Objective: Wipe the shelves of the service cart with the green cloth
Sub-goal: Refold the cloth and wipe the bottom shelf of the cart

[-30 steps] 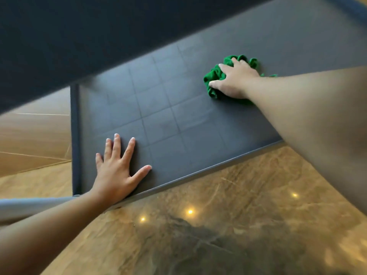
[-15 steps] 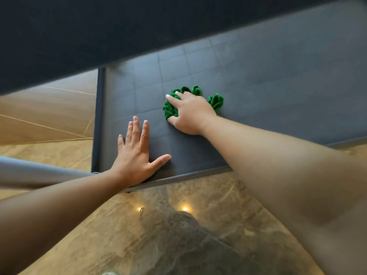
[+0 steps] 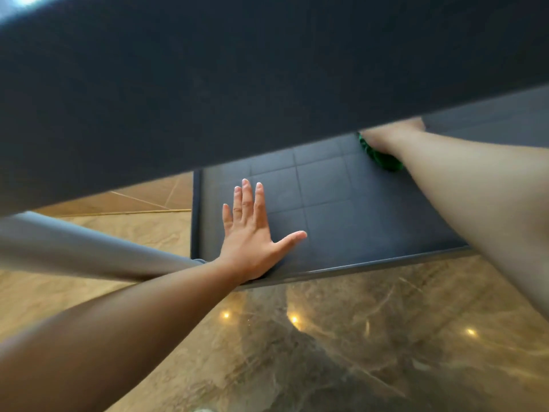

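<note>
You were mid-wipe on the lower shelf (image 3: 341,203) of the service cart, working under the overhang of the upper shelf (image 3: 267,84). Your left hand (image 3: 252,233) lay flat on the near left part of that lower shelf, fingers straight and close together, thumb spread to the right, holding nothing. I took it for a brace. Your right hand (image 3: 389,138) was at the far right, on top of the green cloth (image 3: 381,157). The cloth was bunched on the shelf surface, with only its near edge showing beside your wrist. That hand was blurred and its fingers were hidden by the upper shelf's edge, so I could not tell whether they gripped the cloth or only pressed it down.

By my reading, the next move called for drawing the cloth across the bare squares between your two hands. You would then need to lift the left hand, since its patch could not be wiped under the palm.
</note>
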A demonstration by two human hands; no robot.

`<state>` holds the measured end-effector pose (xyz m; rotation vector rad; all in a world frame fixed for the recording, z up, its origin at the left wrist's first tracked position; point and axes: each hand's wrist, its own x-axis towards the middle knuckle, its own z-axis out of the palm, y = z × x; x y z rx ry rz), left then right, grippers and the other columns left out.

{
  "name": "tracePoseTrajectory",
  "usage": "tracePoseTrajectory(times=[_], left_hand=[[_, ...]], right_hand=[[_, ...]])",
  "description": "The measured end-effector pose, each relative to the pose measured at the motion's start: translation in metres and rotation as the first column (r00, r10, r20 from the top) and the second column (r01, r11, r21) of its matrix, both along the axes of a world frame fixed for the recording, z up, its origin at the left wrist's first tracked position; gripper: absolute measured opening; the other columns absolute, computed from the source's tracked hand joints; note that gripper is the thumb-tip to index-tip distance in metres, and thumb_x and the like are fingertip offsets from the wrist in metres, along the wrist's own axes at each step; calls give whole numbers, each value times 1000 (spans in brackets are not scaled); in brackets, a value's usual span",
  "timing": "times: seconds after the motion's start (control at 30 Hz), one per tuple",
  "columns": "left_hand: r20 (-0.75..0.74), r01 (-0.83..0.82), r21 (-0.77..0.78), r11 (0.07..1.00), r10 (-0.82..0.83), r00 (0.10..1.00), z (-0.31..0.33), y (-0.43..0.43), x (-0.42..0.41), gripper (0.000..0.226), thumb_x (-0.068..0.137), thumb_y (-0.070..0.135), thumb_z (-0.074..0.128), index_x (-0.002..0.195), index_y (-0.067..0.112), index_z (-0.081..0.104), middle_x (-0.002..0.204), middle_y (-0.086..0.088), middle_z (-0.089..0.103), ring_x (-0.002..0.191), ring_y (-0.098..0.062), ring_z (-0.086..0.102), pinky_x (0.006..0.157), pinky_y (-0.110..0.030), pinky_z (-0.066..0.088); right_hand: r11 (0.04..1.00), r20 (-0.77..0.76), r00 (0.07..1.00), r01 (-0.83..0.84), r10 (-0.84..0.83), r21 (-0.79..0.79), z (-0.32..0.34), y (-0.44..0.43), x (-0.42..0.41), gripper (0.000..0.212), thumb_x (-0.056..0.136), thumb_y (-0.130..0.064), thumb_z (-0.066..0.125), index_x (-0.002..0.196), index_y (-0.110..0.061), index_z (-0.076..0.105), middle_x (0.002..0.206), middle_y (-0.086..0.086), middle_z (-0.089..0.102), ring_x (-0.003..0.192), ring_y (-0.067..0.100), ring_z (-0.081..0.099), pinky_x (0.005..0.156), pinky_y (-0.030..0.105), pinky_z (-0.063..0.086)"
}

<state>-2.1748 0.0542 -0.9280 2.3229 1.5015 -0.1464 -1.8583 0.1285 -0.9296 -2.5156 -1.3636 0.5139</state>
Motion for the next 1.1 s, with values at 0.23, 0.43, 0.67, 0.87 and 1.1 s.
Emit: tracePoseTrajectory(times=[0.23,0.43,0.67,0.87,1.1], left_hand=[[125,-37,-71,997,46,991,2,11,-11,119,67,90,22,155,23,-21,160,1,-33,145,-10,-35,119,-35,-21],[307,-268,-146,952,302,903,7,31,-21,127,58,88,29,157,20,-13,165,-4,-20,151,-15,-21,119,-35,-14],[405,-378,-198,904,427,809,7,43,-39,126,58,86,33,158,20,-7,167,-5,-12,153,-16,-14,123,-40,-8],[396,-335,-194,922,386,833,5,47,-44,124,59,84,33,159,20,-3,167,-5,-8,153,-16,-12,124,-40,-6],[308,-267,-137,954,298,904,2,48,-33,123,61,87,28,159,19,-2,168,-3,-9,153,-15,-13,123,-37,-7]], right_hand=[[972,-110,966,-229,234,51,20,2,-89,68,93,-36,54,152,-12,33,156,12,36,145,28,31,115,38,29],[806,-160,790,-581,592,110,21,-6,-173,74,90,-38,61,155,-24,30,161,8,31,150,19,25,117,34,26],[648,-143,632,-732,761,211,8,-27,-218,54,85,-33,54,139,-30,48,129,0,59,126,20,53,102,40,45],[672,-118,665,-704,738,231,4,-25,-194,55,87,-42,60,140,-29,49,134,-1,58,126,22,53,102,34,42],[860,24,884,-460,467,222,-2,-33,-83,61,88,-41,62,143,-19,47,146,9,53,141,24,41,117,36,24]])
